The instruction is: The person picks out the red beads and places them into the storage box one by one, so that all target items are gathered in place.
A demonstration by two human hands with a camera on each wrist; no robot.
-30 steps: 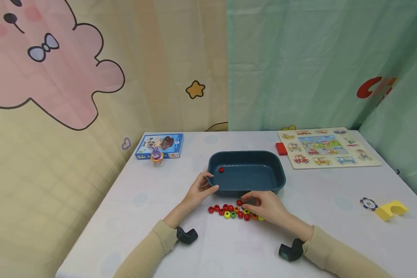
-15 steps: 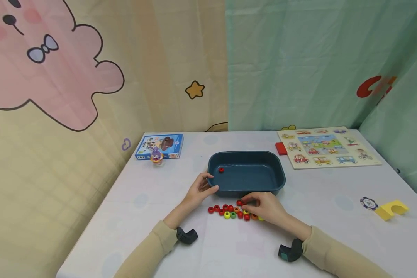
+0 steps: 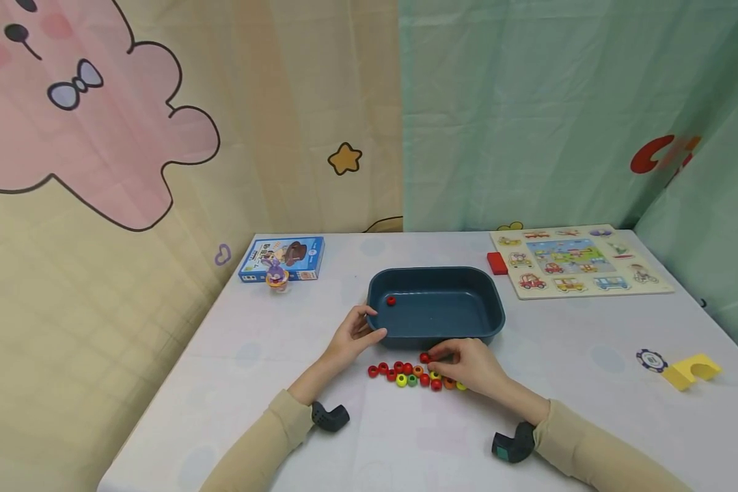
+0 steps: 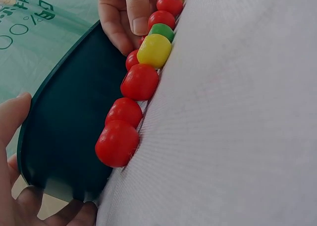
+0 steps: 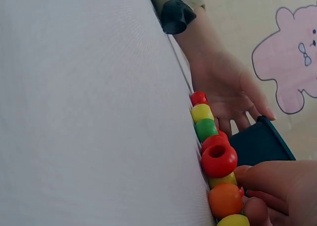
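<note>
A dark blue-green plastic tub (image 3: 436, 339) stands mid-table with one red bead (image 3: 391, 301) inside. At its left end my left hand (image 3: 352, 336) holds the wall, thumb on the near side and fingers round the corner. In front of the tub lies a cluster of round wooden beads (image 3: 402, 380), red, yellow, green and orange, with holes through them. My right hand (image 3: 470, 365) reaches over the cluster's right part and pinches a red bead (image 3: 425, 357) between thumb and forefinger, close to the tub's front wall. That hand hides some of the beads.
Back left are a blue box (image 3: 304, 260) and a small purple rabbit toy (image 3: 277, 275). A red block (image 3: 497, 264) lies beside a wooden picture puzzle (image 3: 581, 263) at the back right. Farther right sit a poker chip (image 3: 652, 361) and a yellow arch block (image 3: 691, 371).
</note>
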